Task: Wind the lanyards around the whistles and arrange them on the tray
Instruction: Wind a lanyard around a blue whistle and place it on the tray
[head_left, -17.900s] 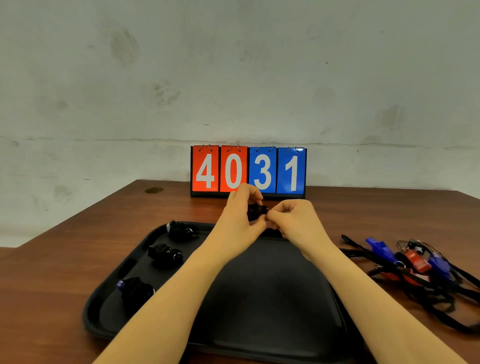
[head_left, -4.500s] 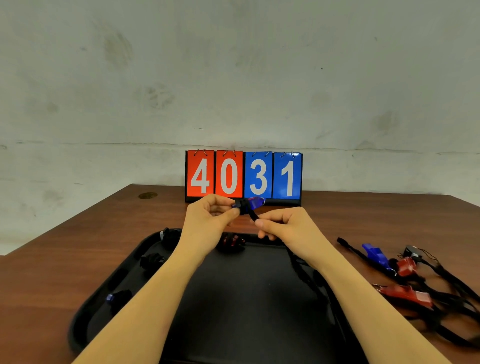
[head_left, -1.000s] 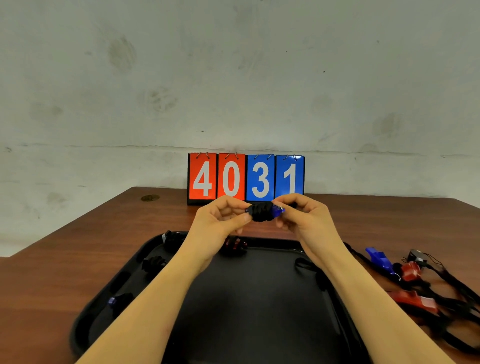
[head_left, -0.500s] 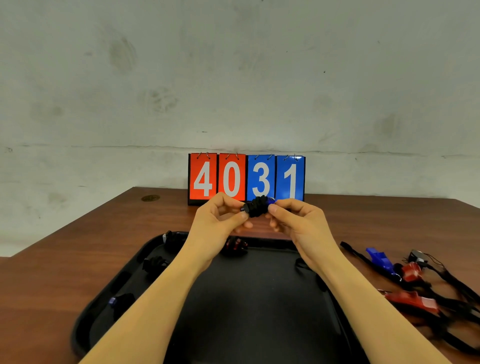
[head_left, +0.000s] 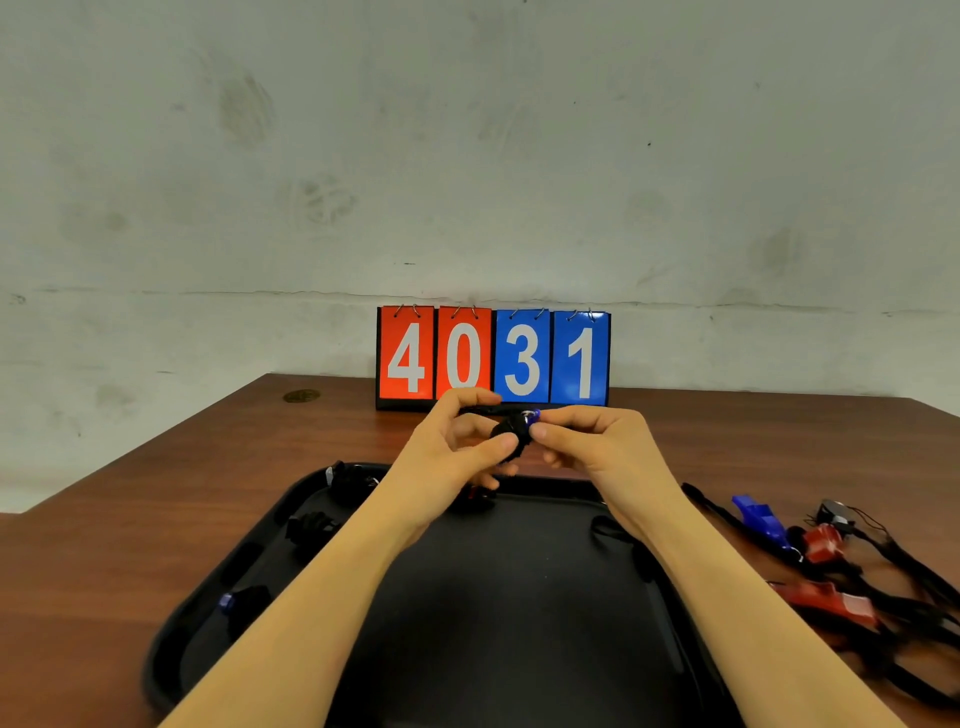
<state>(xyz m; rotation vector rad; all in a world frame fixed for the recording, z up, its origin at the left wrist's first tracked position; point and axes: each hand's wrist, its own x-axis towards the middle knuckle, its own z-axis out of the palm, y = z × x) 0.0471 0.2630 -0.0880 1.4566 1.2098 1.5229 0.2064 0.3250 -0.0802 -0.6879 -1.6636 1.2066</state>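
Note:
A blue whistle (head_left: 515, 431), almost covered in black lanyard windings, is held above the far edge of the black tray (head_left: 519, 613). My left hand (head_left: 447, 462) pinches its left side and my right hand (head_left: 597, 452) pinches its right end, where a metal ring shows. A loose loop of lanyard (head_left: 610, 530) lies on the tray under my right wrist. Three wound whistles sit along the tray's left side, a black bundle (head_left: 348, 480), another black bundle (head_left: 311, 527) and a bundle with a blue tip (head_left: 241, 603). A wound red whistle (head_left: 475, 499) lies partly hidden behind my left hand.
Unwound whistles lie tangled on the wooden table at the right: a blue one (head_left: 761, 519), a red one (head_left: 823, 540), another red one (head_left: 826, 603), with black lanyards (head_left: 914, 577). A flip scoreboard (head_left: 493, 356) reading 4031 stands at the table's back edge by the wall.
Over the last second both hands kept the wound blue whistle between them and turned it; the blue tip now points to the back right with the ring showing. The lanyard tail is shorter.

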